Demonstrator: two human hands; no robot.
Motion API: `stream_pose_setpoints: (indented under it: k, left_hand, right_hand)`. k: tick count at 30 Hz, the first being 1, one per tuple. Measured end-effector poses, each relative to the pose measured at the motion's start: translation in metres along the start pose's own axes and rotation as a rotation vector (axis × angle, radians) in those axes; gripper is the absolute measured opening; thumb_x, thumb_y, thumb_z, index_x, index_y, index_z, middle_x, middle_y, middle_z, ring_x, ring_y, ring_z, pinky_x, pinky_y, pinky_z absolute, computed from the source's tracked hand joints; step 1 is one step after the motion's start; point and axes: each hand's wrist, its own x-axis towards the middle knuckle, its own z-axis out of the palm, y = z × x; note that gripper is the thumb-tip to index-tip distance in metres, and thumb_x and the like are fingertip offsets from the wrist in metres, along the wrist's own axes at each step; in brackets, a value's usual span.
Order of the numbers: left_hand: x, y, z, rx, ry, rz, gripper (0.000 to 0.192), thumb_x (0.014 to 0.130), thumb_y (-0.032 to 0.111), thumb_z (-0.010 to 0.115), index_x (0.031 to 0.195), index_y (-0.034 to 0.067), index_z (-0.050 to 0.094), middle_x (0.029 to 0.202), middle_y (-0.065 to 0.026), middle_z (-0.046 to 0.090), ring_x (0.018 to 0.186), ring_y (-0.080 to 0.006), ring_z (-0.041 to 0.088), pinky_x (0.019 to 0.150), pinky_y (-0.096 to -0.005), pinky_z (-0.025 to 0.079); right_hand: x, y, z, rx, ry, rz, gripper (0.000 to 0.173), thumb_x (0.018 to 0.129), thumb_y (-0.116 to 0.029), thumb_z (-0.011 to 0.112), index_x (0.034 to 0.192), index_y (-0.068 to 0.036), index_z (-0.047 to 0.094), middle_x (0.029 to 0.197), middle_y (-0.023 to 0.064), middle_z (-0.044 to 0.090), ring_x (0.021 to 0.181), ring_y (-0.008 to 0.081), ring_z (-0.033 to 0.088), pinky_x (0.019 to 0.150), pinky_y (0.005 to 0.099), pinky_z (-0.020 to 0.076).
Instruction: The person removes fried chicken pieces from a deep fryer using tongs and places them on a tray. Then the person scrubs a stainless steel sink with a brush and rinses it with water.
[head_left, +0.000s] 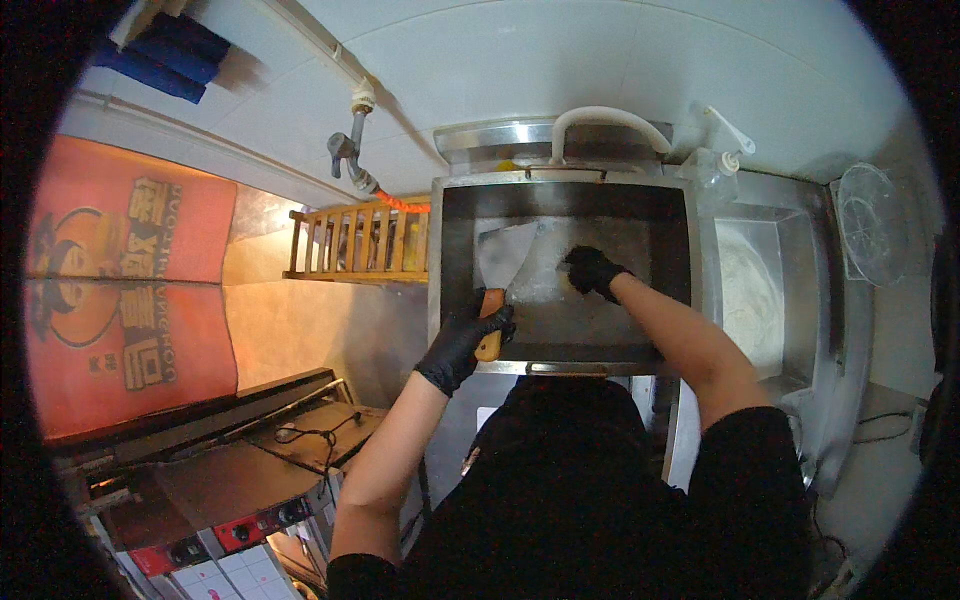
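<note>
In front of me a deep rectangular metal pan (600, 330) with a handle on its near and far sides rests at the sink. My left hand (469, 337), in a black glove, grips the wooden handle of a wide metal scraper (506, 255). The scraper's blade points away from me over the left part of the pan's wet-looking floor. My right hand (592, 271), also black-gloved, is inside the pan, low over the right of its middle. Its fingers are bunched; whether they hold a pad or nothing cannot be made out.
A white curved faucet (611, 112) arches behind the pan. Right of it stand a clear pump bottle (709, 176) and a steel sink basin (799, 300). A wooden slatted rack (360, 240) and a valved pipe (345, 150) are on the left. Flat griddles (225, 480) occupy the lower left.
</note>
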Motion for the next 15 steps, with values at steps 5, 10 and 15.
stream_pose_setpoints:
  k: [5, 10, 15]
  left_hand:
    - [0.038, -0.030, -0.016, -0.285, 0.063, -0.029, 0.031, 0.088, 0.024, 0.063, 0.113, 0.008, 0.053, 0.101, -0.0049, 0.060, 0.084, -0.0172, 0.060, 0.069, -0.0306, 0.051]
    - [0.073, -0.053, -0.022, 0.436, -0.157, 0.591, 0.044, 0.093, 0.044, 0.048, 0.116, 0.007, 0.054, 0.105, -0.0082, 0.060, 0.091, -0.0228, 0.059, 0.081, -0.0365, 0.050]
    - [0.045, -0.033, -0.007, -0.136, -0.105, 0.146, 0.038, 0.091, 0.042, 0.050, 0.110, 0.010, 0.057, 0.096, -0.0090, 0.062, 0.081, -0.0205, 0.060, 0.073, -0.0341, 0.051]
  right_hand:
    - [-0.103, -0.083, -0.040, 0.818, 0.010, -0.143, 0.031, 0.078, -0.015, 0.063, 0.105, 0.000, 0.058, 0.080, 0.0066, 0.061, 0.068, 0.0185, 0.058, 0.063, 0.0327, 0.0500]
    - [-0.116, -0.142, -0.005, 0.638, 0.271, -0.740, 0.031, 0.078, -0.008, 0.062, 0.107, -0.003, 0.056, 0.091, 0.0089, 0.061, 0.088, 0.0241, 0.058, 0.079, 0.0338, 0.0468]
    - [-0.078, -0.139, 0.015, 0.537, 0.498, -0.804, 0.020, 0.073, -0.011, 0.062, 0.091, -0.003, 0.060, 0.088, 0.0136, 0.060, 0.085, 0.0341, 0.057, 0.078, 0.0411, 0.0447]
